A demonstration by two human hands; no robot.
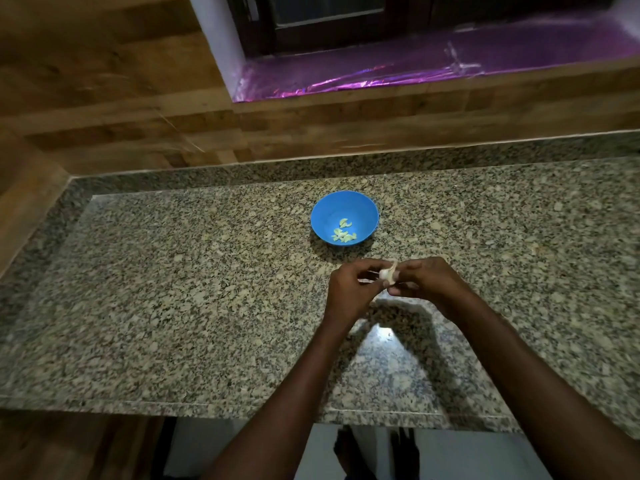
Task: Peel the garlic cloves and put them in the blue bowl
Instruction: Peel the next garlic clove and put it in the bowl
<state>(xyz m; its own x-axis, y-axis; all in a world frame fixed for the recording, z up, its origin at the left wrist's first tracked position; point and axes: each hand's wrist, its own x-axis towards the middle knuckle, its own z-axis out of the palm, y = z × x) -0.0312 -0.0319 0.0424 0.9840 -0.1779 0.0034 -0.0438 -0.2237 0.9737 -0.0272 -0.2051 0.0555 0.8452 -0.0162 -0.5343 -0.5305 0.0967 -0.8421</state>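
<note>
- Holding the pale, papery-skinned garlic between both hands, you have it lifted just above the speckled grey granite surface, a little right of the frame's centre.
- Your left hand has its fingers curled in and pinching the near-left side of the garlic; your right hand grips it from the right, fingertips meeting at the skin.
- Whether you hold a single clove or a small cluster is too small to tell.
- The round blue plastic bowl sits just above your hands in the frame, near but apart, with several peeled yellowish cloves lying in its bottom.
- Judging from that, you are midway: some cloves done, this one not yet stripped.
- Risk: a loose flap of skin sticks up from the garlic; tearing at it too sharply could flick skin into the bowl among the clean cloves.
- Risk: a bare clove is slick, so squeezing hard may shoot it out across the polished surface or off its near edge at the bottom of the frame.
- Dim light here may hide leftover skin, so check before dropping it in.
</note>
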